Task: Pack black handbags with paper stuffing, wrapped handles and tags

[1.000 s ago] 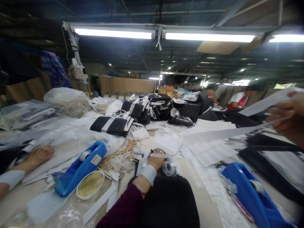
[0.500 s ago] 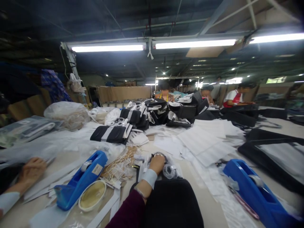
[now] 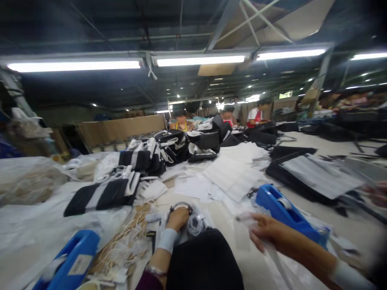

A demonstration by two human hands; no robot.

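Observation:
My left hand (image 3: 179, 218), with a pale band at the wrist, is closed over a dark curved piece (image 3: 185, 204) at the top of a black fabric item (image 3: 205, 262). Beside its fingers lies a coil of clear tubing or cord (image 3: 196, 224). To the right, my right hand (image 3: 264, 230) is in the air, smeared by motion. Its fingers pinch a thin translucent strip of tape (image 3: 276, 262) that trails downward. Just behind that hand stands a blue tape dispenser (image 3: 287, 211) with a roll in it.
Another blue dispenser (image 3: 69, 262) stands at lower left, near tangled pale strings (image 3: 130, 235). Banded black bundles (image 3: 99, 195) and white sheets (image 3: 232, 177) cover the table beyond. A co-worker's hand (image 3: 377, 194) shows at the right edge; a person in a red apron (image 3: 255, 117) is farther back.
The view has turned right. My right hand has come into view from the right with the tape strip. My left hand stays on the black item; another hand at far left has left the view.

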